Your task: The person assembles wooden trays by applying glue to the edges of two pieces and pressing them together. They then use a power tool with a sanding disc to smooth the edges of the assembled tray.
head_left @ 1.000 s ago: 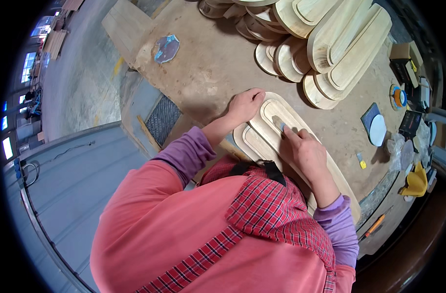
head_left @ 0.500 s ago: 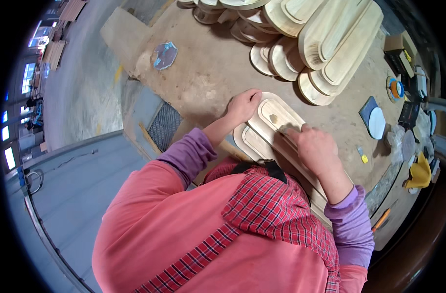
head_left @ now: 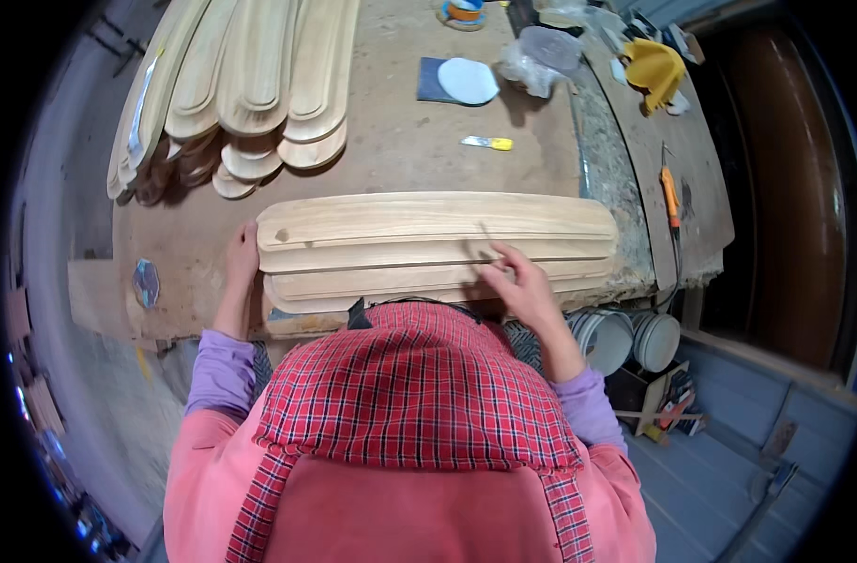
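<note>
Spanning most of the width, the bench (head_left: 400,169) carries a stack of pale wooden boards (head_left: 250,56) at far left; the far ends are cut off, and the lower pieces are largely hidden under the upper ones. Covering part of the near edge, a red checked apron (head_left: 419,385) hides what lies behind it. A long, round-ended board (head_left: 400,220) lies left to right on the near side of the bench, overlapping a second board (head_left: 372,281), whose near edge is partly covered by the apron.

Both forearms reach forward in purple sleeves. The left hand (head_left: 243,255) is set against the board's left end; whether it grips or merely steadies cannot be told. The right hand (head_left: 522,286) is bent inward over the right half, fingers partly parted; whether they pinch something or touch the wood is unclear.

Below the bench at right, two whitish buckets (head_left: 605,342) stand side by side, partly covered, their contents not visible. At far right, a clear plastic bag (head_left: 531,68) has indistinct contents. Smaller still, a yellow-ended knife (head_left: 489,144) lies beyond the board.
</note>
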`<state>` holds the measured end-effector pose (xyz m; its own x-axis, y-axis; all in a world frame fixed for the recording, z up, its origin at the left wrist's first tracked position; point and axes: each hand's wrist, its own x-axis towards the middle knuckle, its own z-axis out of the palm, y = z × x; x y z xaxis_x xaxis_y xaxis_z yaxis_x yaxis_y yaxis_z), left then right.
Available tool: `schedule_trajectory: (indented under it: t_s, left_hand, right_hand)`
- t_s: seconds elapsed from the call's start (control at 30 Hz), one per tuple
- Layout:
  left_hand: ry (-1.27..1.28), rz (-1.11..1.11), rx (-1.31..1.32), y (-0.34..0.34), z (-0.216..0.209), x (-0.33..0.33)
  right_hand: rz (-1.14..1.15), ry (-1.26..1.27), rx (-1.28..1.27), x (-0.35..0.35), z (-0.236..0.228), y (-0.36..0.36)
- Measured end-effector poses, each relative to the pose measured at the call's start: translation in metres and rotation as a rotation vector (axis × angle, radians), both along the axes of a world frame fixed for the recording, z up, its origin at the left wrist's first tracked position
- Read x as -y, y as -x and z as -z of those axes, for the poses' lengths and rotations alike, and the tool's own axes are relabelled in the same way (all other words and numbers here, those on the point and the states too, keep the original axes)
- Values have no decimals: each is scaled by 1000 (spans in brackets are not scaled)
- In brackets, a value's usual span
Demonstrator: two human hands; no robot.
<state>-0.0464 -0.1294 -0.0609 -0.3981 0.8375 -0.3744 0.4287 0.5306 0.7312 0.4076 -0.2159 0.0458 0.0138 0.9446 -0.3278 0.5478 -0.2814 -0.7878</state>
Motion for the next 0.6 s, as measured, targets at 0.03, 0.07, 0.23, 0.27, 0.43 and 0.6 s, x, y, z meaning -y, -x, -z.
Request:
schedule_trajectory:
  t_s: [0.03,0.07,0.23,0.27,0.43,0.6]
  left_hand:
    - [-121,38,-117,-1,-2,-1]
    - [-242,74,-231,-4,-1,-2]
    - [-614,526,-410,-113,-42,-12]
    - [-595,665,-420,-152,-50,-12]
    - [-544,1209,-445,-330,-72,4]
    - [-387,1392,-695,-425,-70,6]
  right_hand:
    - [182,97,-36,14,7,-26]
    - [353,83,-140,35,20,-57]
    - [884,61,-494,77,22,-159]
    - [901,53,-527,80,23,-176]
    - [852,70,-691,71,37,-239]
    - [662,89,-694,44,59,-286]
